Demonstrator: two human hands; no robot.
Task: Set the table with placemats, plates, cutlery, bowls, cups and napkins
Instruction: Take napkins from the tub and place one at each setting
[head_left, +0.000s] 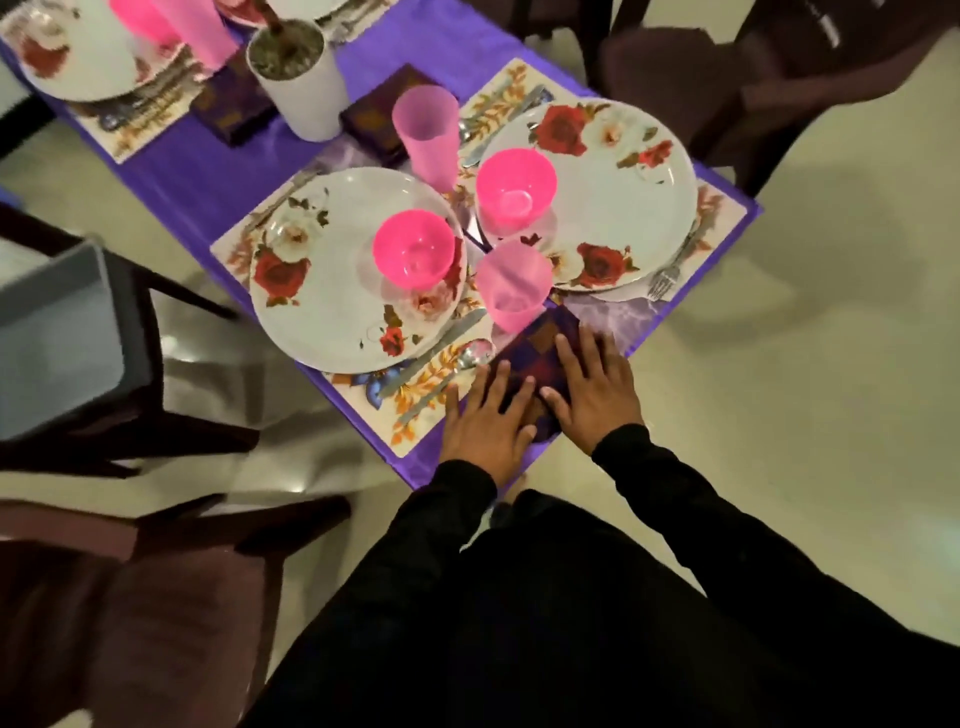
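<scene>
A folded dark purple napkin (540, 345) lies at the near corner of the purple table (208, 171). My left hand (488, 415) and my right hand (592, 387) both press flat on it with straight fingers. Beside it, a floral placemat (415, 410) bears a rose-patterned plate (322, 312), a pink bowl (413, 257), a knife (441, 335) and a spoon (452, 374). A pink cup (511, 286) stands just beyond the napkin. A second plate (623, 197) holds another pink bowl (514, 187), with a fork (665, 278) at its right.
A taller pink cup (426, 135), two more folded napkins (374, 117) (234, 109) and a white plant pot (301, 83) stand mid-table. Another setting (78, 57) lies at the far left. Dark chairs (130, 597) (727, 78) surround the table; a grey one (57, 338) stands left.
</scene>
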